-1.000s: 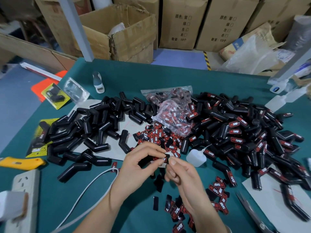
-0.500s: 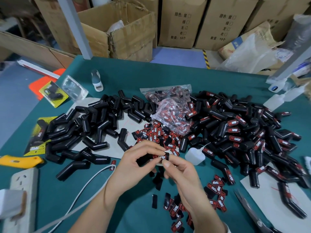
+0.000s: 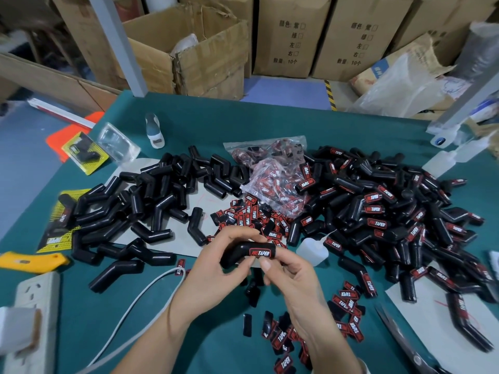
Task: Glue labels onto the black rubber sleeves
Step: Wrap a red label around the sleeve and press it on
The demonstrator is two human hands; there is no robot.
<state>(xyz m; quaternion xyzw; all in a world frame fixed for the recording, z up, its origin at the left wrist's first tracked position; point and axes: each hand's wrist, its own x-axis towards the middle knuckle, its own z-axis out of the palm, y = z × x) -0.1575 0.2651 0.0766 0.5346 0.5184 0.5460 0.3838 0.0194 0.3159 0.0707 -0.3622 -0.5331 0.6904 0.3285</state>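
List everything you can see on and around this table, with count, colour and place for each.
held sleeve: one, black with a red label, between both hands
plain sleeves: many, black, pile at left
labelled sleeves: many, black with red labels, pile at right
loose labels: many, red and black, centre; more near the front edge
label bags: clear, behind the loose labels
glue bottle: one, white, right of the hands
knife: one, yellow, left edge
power strip: one, white, front left
scissors: one pair, front right
table: green top
boxes: several, brown, behind the table
left hand: grips the sleeve's bent end
right hand: pinches the labelled end
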